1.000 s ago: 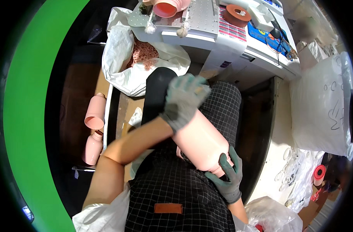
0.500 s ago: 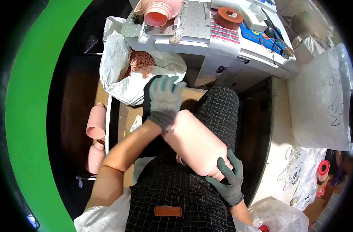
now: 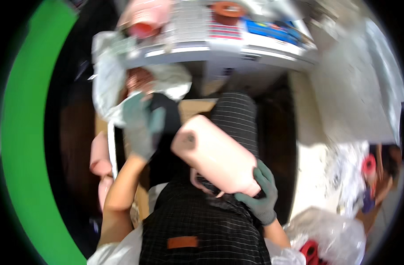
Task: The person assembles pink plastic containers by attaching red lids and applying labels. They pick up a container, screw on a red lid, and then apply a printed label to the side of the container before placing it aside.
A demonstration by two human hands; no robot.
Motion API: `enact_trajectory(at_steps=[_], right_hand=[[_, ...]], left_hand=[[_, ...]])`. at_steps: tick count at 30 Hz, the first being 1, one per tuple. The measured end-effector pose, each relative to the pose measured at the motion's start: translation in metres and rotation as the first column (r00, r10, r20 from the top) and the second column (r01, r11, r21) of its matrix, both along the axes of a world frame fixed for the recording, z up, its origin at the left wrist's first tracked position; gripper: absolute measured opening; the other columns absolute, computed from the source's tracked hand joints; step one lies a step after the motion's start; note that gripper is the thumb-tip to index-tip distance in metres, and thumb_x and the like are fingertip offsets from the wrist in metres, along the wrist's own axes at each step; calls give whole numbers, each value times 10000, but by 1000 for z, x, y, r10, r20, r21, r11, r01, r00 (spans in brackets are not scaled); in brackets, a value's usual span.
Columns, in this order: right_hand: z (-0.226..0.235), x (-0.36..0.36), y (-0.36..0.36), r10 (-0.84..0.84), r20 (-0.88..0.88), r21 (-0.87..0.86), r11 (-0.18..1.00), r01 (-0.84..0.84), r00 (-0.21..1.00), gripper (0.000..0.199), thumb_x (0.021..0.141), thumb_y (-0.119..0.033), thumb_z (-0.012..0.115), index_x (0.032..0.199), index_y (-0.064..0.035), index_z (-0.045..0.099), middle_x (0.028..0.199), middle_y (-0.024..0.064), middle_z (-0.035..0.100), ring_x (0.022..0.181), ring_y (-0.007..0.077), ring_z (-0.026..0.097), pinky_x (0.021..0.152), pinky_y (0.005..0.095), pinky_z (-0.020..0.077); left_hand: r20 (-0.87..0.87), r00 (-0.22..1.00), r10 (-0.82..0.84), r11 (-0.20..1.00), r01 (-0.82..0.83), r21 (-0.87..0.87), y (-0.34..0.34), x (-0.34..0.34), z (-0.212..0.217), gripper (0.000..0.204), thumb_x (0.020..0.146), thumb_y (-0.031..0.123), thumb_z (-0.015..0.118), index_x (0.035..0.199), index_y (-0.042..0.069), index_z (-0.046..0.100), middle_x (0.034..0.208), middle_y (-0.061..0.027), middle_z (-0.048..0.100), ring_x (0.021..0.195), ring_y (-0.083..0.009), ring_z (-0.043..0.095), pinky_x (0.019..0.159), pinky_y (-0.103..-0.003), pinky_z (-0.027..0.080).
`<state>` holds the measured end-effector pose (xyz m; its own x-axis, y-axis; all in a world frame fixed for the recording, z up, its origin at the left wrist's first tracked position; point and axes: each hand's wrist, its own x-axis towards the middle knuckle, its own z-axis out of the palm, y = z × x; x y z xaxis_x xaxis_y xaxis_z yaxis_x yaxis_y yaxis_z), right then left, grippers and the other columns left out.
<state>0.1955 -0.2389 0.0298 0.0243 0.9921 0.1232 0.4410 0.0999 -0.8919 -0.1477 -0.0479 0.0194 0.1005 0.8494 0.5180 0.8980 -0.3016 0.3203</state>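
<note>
A large pink bottle (image 3: 215, 154) lies slanted across my lap, its wide base toward the upper left and its neck toward the lower right. My right hand (image 3: 261, 192), in a grey-green glove, is closed around the neck end. Near the base shows a small dark round mark, and a pink loop (image 3: 195, 179) sticks out under the bottle's side. My gloved left hand (image 3: 140, 126) is off the bottle, over my left knee and beside a white bag (image 3: 107, 79) holding pink shreds (image 3: 139, 80). Motion smears its fingers.
Two more pink bottles (image 3: 100, 154) lie in the bin at left. Ahead stands a bench (image 3: 188, 22) bearing a pink bottle part (image 3: 146, 17), an orange tape roll (image 3: 227, 9) and a blue item (image 3: 272, 31). At right are a big white sack (image 3: 352, 84) and clear plastic bags (image 3: 330, 234).
My left hand has left the bottle's base and moved left toward the white bag. The bottle stays in my right hand. The whole view has shifted and blurred.
</note>
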Motion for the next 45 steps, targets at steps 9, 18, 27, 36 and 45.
enact_trajectory(at_steps=[9,18,27,36,45], right_hand=[[-15,-43,33,-52,-552,-61,998,22,832,885,894,-389,827,1592,-43,408,1536,176,542,1439,291,501,1186,457,420],[26,110,-132,-975,39,393,216,894,218,258,1003,-46,614,1259,-28,645,1174,108,667,1060,218,669,964,323,536],[44,159,-461,22,992,115,-546,830,-123,555,922,-452,704,1361,-136,575,1314,183,618,1226,370,634,975,517,560],[3,212,-447,-108,992,24,-303,953,-60,313,939,-205,591,1231,-106,649,1325,214,640,1224,382,644,1017,490,544],[112,143,-150,-697,711,383,496,779,94,718,740,-108,844,1405,-73,574,1133,146,590,1001,312,608,915,419,525]], left_hand=[[558,775,-297,691,577,-435,-21,56,13,753,841,265,754,1472,-1,441,1424,-145,547,1293,-309,551,1150,-425,406],[840,476,-259,-135,843,-520,12,93,33,1232,617,329,916,1607,10,256,1552,-162,444,1392,-283,497,1186,-417,392],[759,514,-401,-241,740,-628,-5,102,-1,1309,628,297,971,1644,9,197,1604,-167,417,1463,-282,449,1201,-423,389],[853,449,-265,-150,855,-496,-16,89,-5,938,717,274,915,1484,18,438,1396,-119,580,1267,-225,575,1077,-395,480],[956,260,-138,128,961,-243,-12,32,-17,889,887,312,802,1587,12,343,1555,-126,476,1411,-251,478,1192,-399,377]])
